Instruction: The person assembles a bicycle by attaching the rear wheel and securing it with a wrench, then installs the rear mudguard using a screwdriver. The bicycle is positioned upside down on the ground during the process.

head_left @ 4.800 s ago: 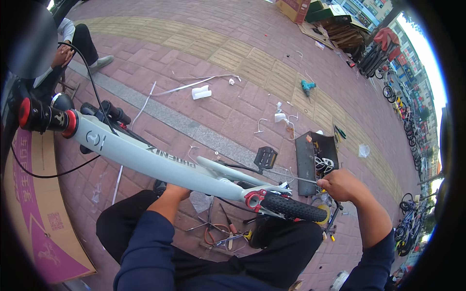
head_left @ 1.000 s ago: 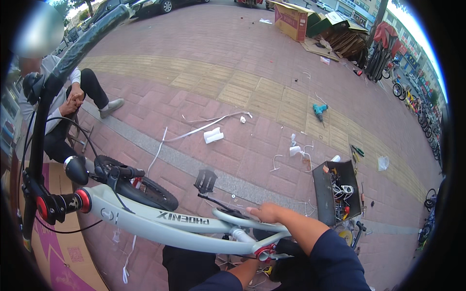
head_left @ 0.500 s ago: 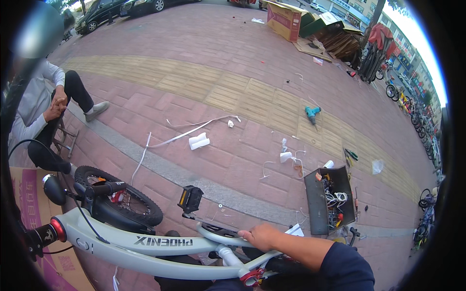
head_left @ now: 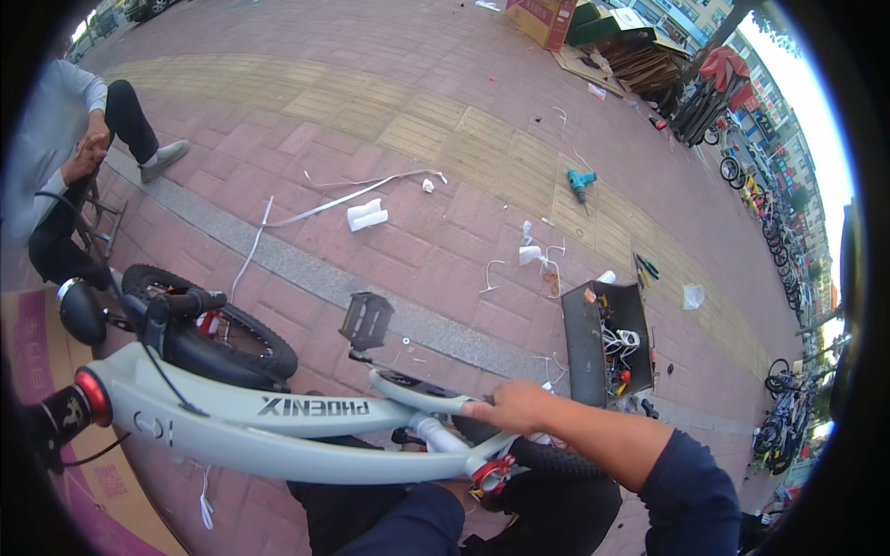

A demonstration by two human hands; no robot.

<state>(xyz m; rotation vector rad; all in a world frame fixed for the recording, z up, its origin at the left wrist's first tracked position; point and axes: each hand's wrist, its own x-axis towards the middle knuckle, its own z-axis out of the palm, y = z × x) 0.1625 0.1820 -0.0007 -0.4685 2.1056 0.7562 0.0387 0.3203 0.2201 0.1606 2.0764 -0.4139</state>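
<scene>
— So, what's different about the bicycle frame (head_left: 278, 435) compared with half a second back?

— It sits higher and more central in the view now. The pale grey frame runs from near left, where the red-ringed head tube (head_left: 91, 397) is, to near centre right, and more of the black front tyre (head_left: 218, 338) and the handlebar grip (head_left: 190, 302) shows behind it. The black pedal (head_left: 367, 321) stands clear above the frame, where before it was further left.

— And the hands?

— The right hand (head_left: 508, 406) lies over the curved upper tube, fingers wrapped round it, so it is grasping the frame just left of the red seat clamp (head_left: 489, 473). Nearly five seconds ago that hand was further right, past the rear tyre, and the frame lay tilted the other way. The left hand I cannot tell: only a dark blue sleeve (head_left: 408, 524) shows under the frame, and the hand itself is hidden.

— What does that mean for the work?

— My reading is that the frame has been swung round and is being steadied with one hand on its rear part.

— Anything else about?

— The open black toolbox (head_left: 579, 343) stands on the paving just beyond the right hand. A blue drill (head_left: 581, 183) lies well beyond it, and white wrapping scraps (head_left: 367, 216) lie far centre. A seated person (head_left: 56, 157) is at far left, closer to the edge than a second ago. Cardboard (head_left: 111, 491) lies under the frame's left end.
</scene>
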